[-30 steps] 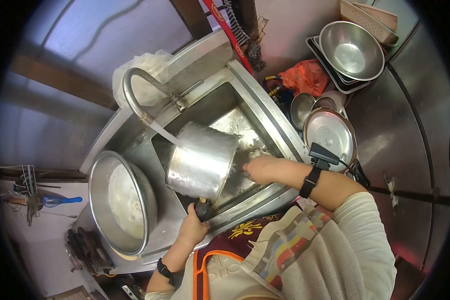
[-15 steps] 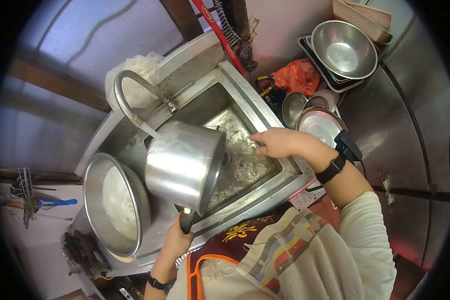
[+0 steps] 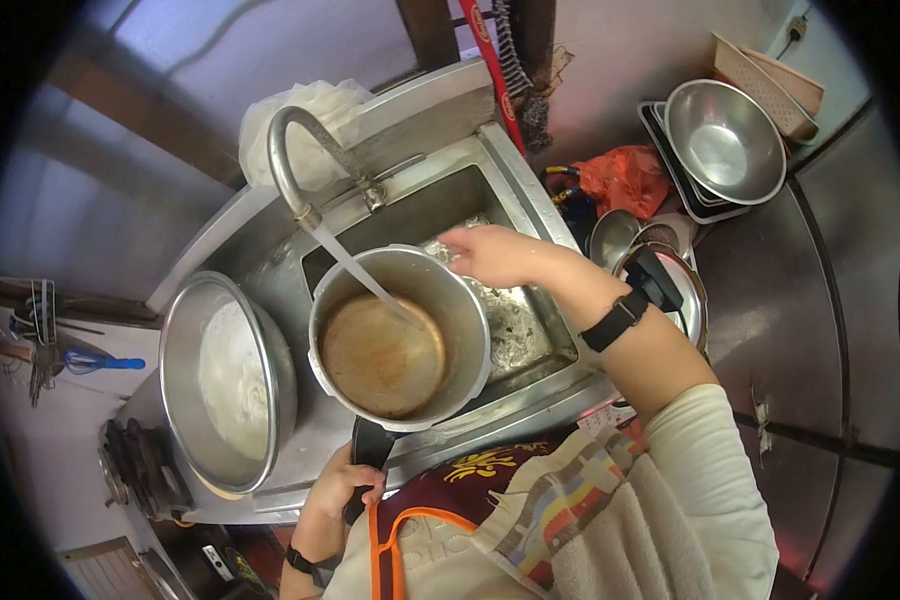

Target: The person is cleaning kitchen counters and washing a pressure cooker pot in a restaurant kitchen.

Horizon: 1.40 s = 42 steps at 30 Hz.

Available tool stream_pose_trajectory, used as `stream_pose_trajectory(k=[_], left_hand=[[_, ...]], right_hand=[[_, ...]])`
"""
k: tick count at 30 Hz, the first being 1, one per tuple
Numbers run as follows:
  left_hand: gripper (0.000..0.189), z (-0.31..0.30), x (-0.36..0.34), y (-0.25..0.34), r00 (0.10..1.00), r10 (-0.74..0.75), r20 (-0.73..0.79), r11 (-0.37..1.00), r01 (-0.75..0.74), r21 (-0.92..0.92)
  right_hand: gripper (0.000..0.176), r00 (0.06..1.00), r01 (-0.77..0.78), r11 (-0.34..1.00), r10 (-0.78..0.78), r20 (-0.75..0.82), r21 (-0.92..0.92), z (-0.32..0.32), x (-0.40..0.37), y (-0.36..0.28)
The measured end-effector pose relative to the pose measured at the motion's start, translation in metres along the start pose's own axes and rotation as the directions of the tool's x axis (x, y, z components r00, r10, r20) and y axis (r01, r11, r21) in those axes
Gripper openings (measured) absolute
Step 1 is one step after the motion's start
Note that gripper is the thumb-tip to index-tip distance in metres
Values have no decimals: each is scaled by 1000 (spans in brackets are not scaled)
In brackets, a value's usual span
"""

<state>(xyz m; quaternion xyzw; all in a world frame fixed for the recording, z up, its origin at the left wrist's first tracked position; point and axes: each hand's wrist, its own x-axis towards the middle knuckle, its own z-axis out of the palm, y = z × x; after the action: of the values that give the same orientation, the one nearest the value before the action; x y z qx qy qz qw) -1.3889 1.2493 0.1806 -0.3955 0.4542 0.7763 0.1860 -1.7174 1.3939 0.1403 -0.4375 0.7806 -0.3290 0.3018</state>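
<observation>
My left hand (image 3: 346, 486) is closed around the black handle of a metal pot (image 3: 470, 310). The pot's mouth faces up toward me over the sink (image 3: 530, 225), showing a brownish stained bottom. Water from the curved faucet (image 3: 288, 165) streams into it. My right hand (image 3: 497, 256) hovers at the pot's far right rim, fingers reaching left, slightly bent and a little blurred, holding nothing visible.
To the left stands a large steel basin (image 3: 282, 400) with whitish contents. A whisk with a blue handle (image 3: 105, 362) hangs at far left. Right of the sink are a red plastic bag (image 3: 625, 180), several pans and a steel bowl (image 3: 725, 145).
The pot has turned from its side, mouth away, to mouth upward, so the water now runs inside it. My right hand has moved left to the pot's rim.
</observation>
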Motion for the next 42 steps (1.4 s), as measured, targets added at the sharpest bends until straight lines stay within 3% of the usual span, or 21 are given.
stream_pose_trajectory(k=[4,10,16,19,22,25,28,34,40,42], left_hand=[[33,-3,2,2,998,-33,47,998,36,-56],[43,-10,6,4,986,-53,155,982,80,-174],[49,-20,11,3,975,-81,209,982,115,-153],[49,-22,10,3,974,-107,201,978,139,-153],[42,-26,15,2,960,-88,264,978,134,-160],[32,-32,13,-1,961,-82,264,984,120,-134],[26,-40,14,-7,959,-92,267,985,127,-119],[26,-53,19,-22,940,-56,338,972,129,-198],[30,-60,19,-34,937,-30,349,930,154,-334],[37,-68,23,-45,931,-20,363,898,176,-403]], right_hand=[[46,1000,24,998,-25,4,60,8,23,-25],[44,999,31,999,-30,29,-39,13,56,-55],[56,997,-14,992,24,77,-124,18,86,-59],[53,995,102,965,-95,43,-242,32,98,-44],[54,988,75,851,8,157,-519,25,98,-51],[56,982,97,723,42,184,-684,32,108,-47],[48,987,159,778,-110,117,-608,38,114,-48],[51,986,145,805,-70,150,-575,36,126,-59],[43,979,188,686,-75,188,-703,30,129,-65],[38,959,243,467,-249,137,-850,30,129,-64]])
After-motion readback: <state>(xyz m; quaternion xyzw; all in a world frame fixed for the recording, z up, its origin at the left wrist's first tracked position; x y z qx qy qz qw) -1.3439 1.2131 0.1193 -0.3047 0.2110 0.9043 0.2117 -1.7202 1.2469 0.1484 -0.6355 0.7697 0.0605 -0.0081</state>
